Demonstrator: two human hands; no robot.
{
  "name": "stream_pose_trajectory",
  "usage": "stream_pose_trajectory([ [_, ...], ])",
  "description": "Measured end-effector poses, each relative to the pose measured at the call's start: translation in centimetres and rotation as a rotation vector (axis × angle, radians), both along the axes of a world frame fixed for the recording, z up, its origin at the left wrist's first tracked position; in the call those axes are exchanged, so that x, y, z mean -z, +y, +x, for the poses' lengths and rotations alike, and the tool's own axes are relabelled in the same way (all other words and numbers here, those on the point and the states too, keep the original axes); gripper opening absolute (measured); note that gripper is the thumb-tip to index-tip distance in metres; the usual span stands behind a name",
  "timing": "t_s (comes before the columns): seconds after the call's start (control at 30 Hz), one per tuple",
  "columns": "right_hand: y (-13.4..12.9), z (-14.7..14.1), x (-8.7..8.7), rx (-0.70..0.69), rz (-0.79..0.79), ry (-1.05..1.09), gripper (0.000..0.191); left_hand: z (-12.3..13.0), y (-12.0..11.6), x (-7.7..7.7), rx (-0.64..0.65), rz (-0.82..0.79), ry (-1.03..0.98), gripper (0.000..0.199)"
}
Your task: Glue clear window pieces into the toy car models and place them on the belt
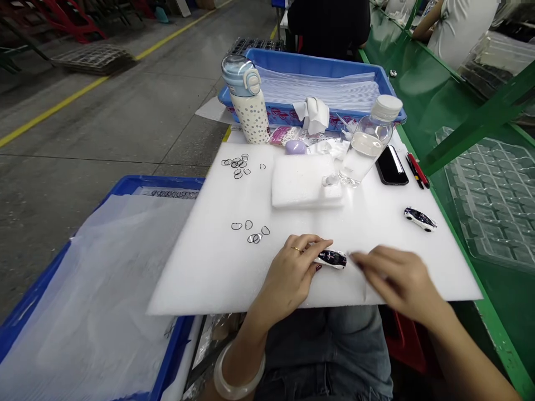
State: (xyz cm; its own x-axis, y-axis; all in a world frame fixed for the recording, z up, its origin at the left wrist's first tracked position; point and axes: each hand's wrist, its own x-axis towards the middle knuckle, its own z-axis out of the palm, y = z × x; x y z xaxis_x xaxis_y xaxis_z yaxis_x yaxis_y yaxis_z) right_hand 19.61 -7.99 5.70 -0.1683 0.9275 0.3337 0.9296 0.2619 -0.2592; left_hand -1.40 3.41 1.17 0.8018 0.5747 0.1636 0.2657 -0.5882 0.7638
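My left hand (295,270) pinches a small white and black toy car (333,258) between thumb and fingers, low over the white foam sheet (200,267). Just right of the car's end is my right hand (397,275), its fingers drawn together and smeared by motion; whether they hold anything is hidden. Another toy car (420,219) of the same look rests on the sheet at the right. Several thin black rings (251,231) lie left of my hands, and a second group of black rings (237,164) is farther back.
A foam block (307,181) sits mid-table, with a clear bottle (368,145), a phone (392,166) and pens (418,170) to its right. A dotted flask (251,114) stands before a blue bin (309,61). At the left is a blue tray (125,184); people sit beyond.
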Motion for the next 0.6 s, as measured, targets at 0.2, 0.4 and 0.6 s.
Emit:
stream_pose_trajectory([
  [0.2,2.0,-1.1,0.4,0.310,0.064,-0.171,0.037,-0.4,-0.3,0.1,-0.149,-0.150,-0.062,0.048],
  [0.4,1.8,-3.2,2.4,0.213,-0.052,0.085,0.045,-0.6,-0.1,0.6,-0.224,-0.142,-0.013,0.040],
  [0.6,-6.4,12.2,1.9,1.010,0.065,0.112,0.051,-0.8,-0.1,0.9,-0.241,-0.156,0.137,0.051],
])
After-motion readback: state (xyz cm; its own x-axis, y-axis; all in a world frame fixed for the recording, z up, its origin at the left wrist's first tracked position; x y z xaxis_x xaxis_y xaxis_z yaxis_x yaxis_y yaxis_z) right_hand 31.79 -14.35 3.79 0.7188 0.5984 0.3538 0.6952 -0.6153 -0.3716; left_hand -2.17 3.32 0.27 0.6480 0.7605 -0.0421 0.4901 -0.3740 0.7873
